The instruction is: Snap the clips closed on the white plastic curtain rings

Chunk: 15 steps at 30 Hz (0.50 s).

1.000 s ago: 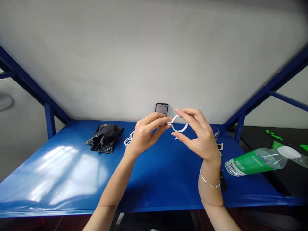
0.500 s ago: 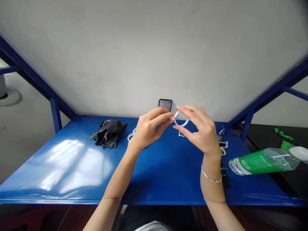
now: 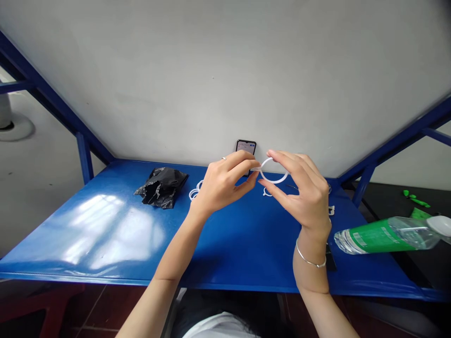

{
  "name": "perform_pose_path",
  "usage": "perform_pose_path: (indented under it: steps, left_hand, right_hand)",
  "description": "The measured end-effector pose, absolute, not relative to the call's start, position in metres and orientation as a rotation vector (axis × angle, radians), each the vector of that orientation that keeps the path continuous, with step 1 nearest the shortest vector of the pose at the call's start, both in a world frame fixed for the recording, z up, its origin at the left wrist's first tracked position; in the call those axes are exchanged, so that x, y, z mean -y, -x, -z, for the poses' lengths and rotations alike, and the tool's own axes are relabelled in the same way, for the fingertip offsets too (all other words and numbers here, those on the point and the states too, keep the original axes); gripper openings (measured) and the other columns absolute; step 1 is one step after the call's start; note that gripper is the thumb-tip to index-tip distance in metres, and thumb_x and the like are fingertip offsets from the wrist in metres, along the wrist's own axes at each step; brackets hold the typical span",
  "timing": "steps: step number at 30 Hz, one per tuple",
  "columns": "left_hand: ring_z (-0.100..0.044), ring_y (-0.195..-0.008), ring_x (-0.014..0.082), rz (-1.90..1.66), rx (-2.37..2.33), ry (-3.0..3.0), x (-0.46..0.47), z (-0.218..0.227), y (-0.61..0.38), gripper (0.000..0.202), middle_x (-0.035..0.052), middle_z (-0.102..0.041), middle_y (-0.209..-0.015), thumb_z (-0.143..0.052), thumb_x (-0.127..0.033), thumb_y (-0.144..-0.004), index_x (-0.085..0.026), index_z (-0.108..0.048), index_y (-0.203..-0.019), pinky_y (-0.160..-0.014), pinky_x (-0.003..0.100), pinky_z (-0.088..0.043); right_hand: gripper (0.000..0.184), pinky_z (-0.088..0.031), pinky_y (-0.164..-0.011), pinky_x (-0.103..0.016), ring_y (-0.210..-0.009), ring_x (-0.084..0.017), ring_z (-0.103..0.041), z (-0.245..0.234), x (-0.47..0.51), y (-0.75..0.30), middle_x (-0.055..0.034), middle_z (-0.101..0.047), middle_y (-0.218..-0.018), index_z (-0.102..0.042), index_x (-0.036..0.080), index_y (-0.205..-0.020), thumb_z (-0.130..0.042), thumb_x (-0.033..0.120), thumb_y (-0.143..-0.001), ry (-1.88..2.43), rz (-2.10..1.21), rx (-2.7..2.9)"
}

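Note:
A thin white plastic ring [image 3: 274, 182] is held up above the table between my two hands. My left hand [image 3: 227, 182] pinches its left end, where the white plastic narrows. My right hand [image 3: 306, 190] has the thumb low and the fingers high on the loop, gripping it from the right. The fingertips cover parts of the loop. Beneath the hands, a smaller white ring-shaped piece [image 3: 268, 193] lies on the blue table [image 3: 243, 234]. More white rings [image 3: 193, 194] rest beside my left hand, partly hidden by it.
A phone [image 3: 245, 145] leans against the wall behind the hands. Left of them lies a crumpled black plastic bag [image 3: 164, 185]. At the right are a bottle with a green label [image 3: 380, 237], a white piece [image 3: 331, 210] and a dark flat object [image 3: 330, 259] partly behind my wrist.
Both hands and the ring have shifted slightly right in the picture, and the view itself has moved a little. More of the loop now shows between the hands.

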<state>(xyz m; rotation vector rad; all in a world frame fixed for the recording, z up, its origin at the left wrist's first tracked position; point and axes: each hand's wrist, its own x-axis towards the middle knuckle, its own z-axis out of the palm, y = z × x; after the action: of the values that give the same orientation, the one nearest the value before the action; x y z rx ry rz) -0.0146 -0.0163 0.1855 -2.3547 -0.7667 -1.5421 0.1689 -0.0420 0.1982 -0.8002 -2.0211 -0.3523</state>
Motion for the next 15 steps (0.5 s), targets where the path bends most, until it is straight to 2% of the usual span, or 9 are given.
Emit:
perform_pose_path:
  steps: [8, 15]
  left_hand:
    - [-0.061, -0.068, 0.0063, 1.559, 0.669, 2.228, 0.0174, -0.1859, 0.0120, 0.008, -0.0008, -0.066, -0.081, -0.053, -0.012, -0.088, -0.019, -0.057, -0.087, -0.059, 0.016, -0.047]
    - [-0.058, -0.066, 0.0062, 1.561, 0.646, 2.265, 0.0190, -0.1872, 0.0176, 0.009, -0.0016, -0.063, -0.078, -0.053, -0.011, -0.086, -0.019, -0.055, -0.082, -0.057, 0.016, -0.043]
  right_hand:
    - [0.052, -0.055, -0.087, -0.043, -0.104, -0.026, -0.066, -0.2041, 0.0513, -0.1672, -0.0089, -0.067, -0.121, -0.048, 0.026, -0.138, -0.063, 0.018, -0.088, 0.749, 0.395, 2.045]
    - [0.045, -0.056, -0.083, -0.040, -0.097, -0.024, -0.068, -0.1992, 0.0459, -0.1668, -0.0076, -0.069, -0.116, -0.054, 0.027, -0.130, -0.066, 0.023, -0.087, 0.722, 0.359, 2.023]
